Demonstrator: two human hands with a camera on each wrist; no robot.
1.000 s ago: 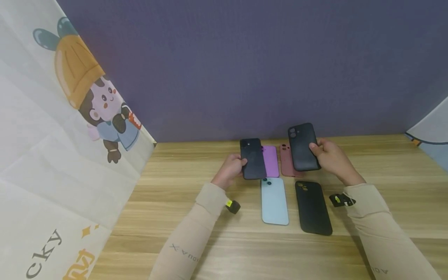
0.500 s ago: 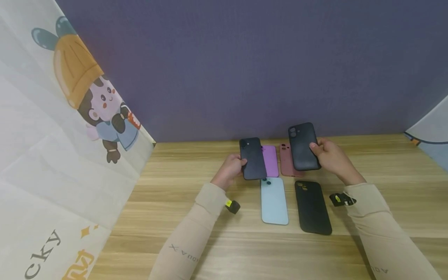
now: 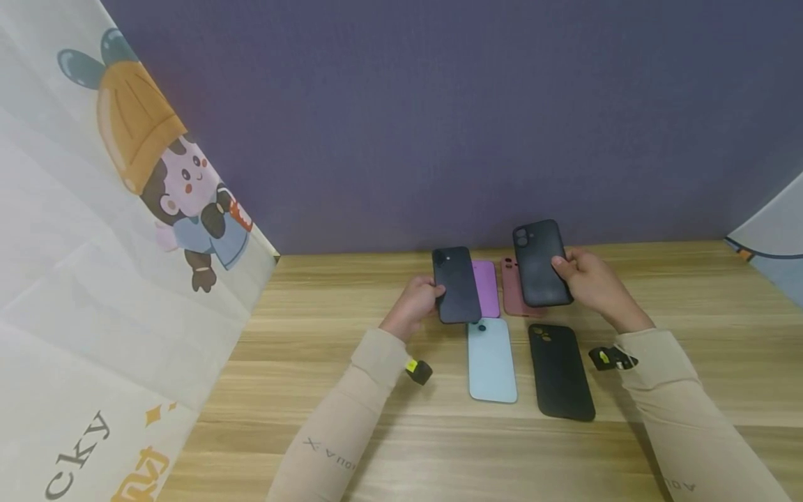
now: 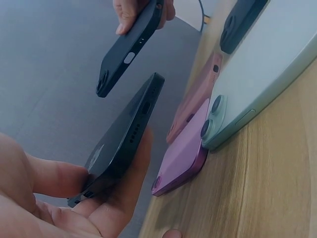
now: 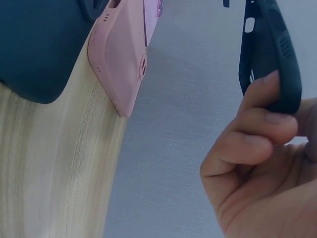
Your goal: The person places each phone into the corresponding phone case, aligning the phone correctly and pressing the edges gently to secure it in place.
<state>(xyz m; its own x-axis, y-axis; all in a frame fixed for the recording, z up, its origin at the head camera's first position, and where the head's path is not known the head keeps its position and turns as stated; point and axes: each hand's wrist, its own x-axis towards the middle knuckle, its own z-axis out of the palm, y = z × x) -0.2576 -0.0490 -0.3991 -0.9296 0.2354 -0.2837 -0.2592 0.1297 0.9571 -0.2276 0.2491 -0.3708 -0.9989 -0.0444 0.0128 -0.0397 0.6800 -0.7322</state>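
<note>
My left hand [image 3: 416, 305] pinches a black phone [image 3: 456, 289] by its side edge, thumb on the back. In the left wrist view its charging port and speaker holes show along the near end. Opposite it, my right hand [image 3: 592, 282] grips a black phone case [image 3: 541, 263] by the right edge, its back and camera cutouts toward the head camera. Seen from the right wrist, this case [image 5: 286, 64] is hollow, with fingers curled at its rim. Phone and case are held up apart, partly covering a purple phone [image 3: 487, 293] and a pink phone case [image 3: 513, 296] behind them.
A light blue phone [image 3: 493, 366] lies on the wooden table [image 3: 301, 390], below the purple one. To its right lies another black phone case [image 3: 563, 376]. A dark panel [image 3: 439, 125] rises behind the table's back edge; a printed white cloth [image 3: 75, 293] hangs at the left.
The black phone in my left hand has shifted slightly right, covering more of the purple phone. The black case in my right hand has moved a little left. Both grips stay the same.
</note>
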